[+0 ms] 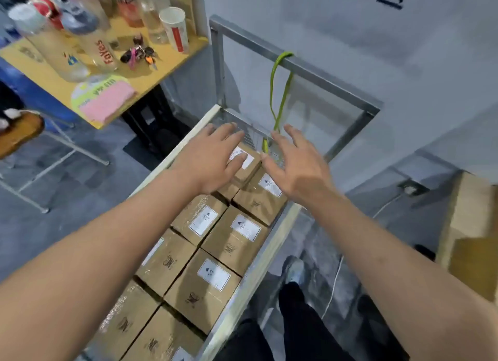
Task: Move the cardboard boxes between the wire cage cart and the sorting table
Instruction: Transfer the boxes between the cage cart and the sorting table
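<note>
Two hands are out over the wire cage cart [270,248], and I'm lining up on the far end of the load. Cardboard boxes [213,277] fill the cart in two rows running from 7 o'clock up toward 12. One raised box [249,169] sits on top of that layer at the 12 o'clock end.

Left hand [213,158] lies over the box's 9 o'clock side, fingers straight and spread, thumb across the white label, nothing clasped. Right hand [293,166] hangs just beside the box at its 3 o'clock side, fingers fanned wide, holding nothing. Whether it touches the cardboard, I can't tell.

A green strap [276,124] dangles from the cart frame, coming down between the two hands. A yellow table [151,74] with bottles and keys sits off at 10 o'clock.

I read this as the reach before a pick-up. Next I'd want both palms closing on opposite sides of the box, clear of the strap, then a straight lift.
</note>
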A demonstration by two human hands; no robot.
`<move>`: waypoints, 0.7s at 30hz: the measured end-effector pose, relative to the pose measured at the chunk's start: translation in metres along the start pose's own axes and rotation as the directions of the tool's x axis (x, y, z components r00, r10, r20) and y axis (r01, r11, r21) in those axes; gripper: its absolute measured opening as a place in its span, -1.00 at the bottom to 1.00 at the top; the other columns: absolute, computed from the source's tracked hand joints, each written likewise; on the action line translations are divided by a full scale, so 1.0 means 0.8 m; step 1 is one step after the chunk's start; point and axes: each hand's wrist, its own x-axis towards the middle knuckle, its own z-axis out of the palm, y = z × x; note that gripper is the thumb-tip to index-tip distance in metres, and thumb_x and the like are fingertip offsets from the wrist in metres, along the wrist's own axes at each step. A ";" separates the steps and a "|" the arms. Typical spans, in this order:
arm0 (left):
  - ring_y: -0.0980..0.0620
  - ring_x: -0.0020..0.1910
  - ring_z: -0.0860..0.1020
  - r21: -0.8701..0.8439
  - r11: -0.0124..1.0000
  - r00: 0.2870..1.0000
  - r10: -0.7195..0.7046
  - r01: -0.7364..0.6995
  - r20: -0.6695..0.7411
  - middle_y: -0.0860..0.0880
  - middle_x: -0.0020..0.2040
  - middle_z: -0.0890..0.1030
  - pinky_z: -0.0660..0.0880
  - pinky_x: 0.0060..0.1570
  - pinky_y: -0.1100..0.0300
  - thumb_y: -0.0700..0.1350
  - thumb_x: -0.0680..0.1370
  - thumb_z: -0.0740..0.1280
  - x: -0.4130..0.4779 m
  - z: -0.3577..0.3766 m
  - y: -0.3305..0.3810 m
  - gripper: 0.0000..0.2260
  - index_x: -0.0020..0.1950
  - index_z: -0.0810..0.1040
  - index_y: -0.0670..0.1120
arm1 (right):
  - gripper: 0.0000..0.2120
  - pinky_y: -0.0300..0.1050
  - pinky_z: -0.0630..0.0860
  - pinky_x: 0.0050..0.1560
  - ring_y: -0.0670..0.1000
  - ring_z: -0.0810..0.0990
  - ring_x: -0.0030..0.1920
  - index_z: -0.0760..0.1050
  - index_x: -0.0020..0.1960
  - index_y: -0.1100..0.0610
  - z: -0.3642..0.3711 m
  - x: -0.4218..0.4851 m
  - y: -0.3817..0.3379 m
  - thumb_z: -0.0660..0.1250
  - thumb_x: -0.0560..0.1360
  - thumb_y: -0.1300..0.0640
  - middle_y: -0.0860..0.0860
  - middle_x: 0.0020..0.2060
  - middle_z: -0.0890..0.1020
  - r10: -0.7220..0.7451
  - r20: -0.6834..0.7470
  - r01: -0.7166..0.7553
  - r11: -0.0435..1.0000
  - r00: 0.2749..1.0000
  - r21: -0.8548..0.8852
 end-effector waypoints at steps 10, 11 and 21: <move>-0.26 0.56 0.27 0.098 0.970 0.968 0.233 -0.224 -0.090 -0.18 0.63 0.25 0.12 0.59 -0.08 0.15 0.72 0.09 -0.014 -0.134 0.159 -0.46 0.63 0.27 -0.11 | -0.40 0.18 0.33 0.49 0.17 0.29 0.55 0.28 0.60 -0.05 -0.156 -0.131 0.036 0.14 0.64 -0.28 0.02 0.63 0.20 0.106 -0.175 -0.119 0.991 0.979 -0.068; -0.27 0.55 0.28 0.098 0.965 0.964 0.254 -0.245 -0.086 -0.18 0.62 0.27 0.15 0.58 -0.11 0.16 0.71 0.08 -0.013 -0.138 0.178 -0.45 0.62 0.28 -0.11 | -0.41 0.17 0.34 0.48 0.18 0.31 0.54 0.30 0.59 -0.03 -0.164 -0.146 0.046 0.16 0.64 -0.27 0.03 0.62 0.22 0.124 -0.188 -0.137 0.989 0.974 -0.061; -0.23 0.52 0.32 0.059 0.895 0.895 0.444 -0.441 -0.040 -0.13 0.59 0.33 0.25 0.49 -0.06 0.14 0.70 0.16 -0.035 -0.138 0.365 -0.47 0.60 0.31 -0.09 | -0.43 0.13 0.29 0.50 0.19 0.29 0.54 0.32 0.59 -0.02 -0.219 -0.314 0.147 0.17 0.65 -0.23 0.05 0.64 0.19 0.325 -0.268 -0.331 0.943 0.907 0.022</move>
